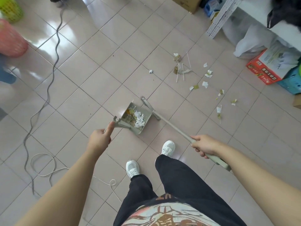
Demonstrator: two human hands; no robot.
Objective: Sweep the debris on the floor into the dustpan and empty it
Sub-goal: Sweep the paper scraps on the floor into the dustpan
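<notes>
A grey dustpan (143, 128) rests on the tiled floor in front of my feet, holding white and yellowish paper scraps (138, 119). My left hand (100, 139) grips its handle at the pan's left. My right hand (203, 146) is closed on the long grey broom handle (172, 124), whose head (149, 106) sits against the pan's far right edge. Loose debris (180, 69) of paper bits and white sticks lies scattered further right, and a small crumpled ball (151, 71) lies apart from it.
A grey cable (53, 66) snakes across the left floor, with a white cord (48, 167) looped near my left arm. A red box (267, 70) and white bag (250, 41) stand at the right under a shelf. A pink basket (11, 39) and green basket (9, 8) are far left.
</notes>
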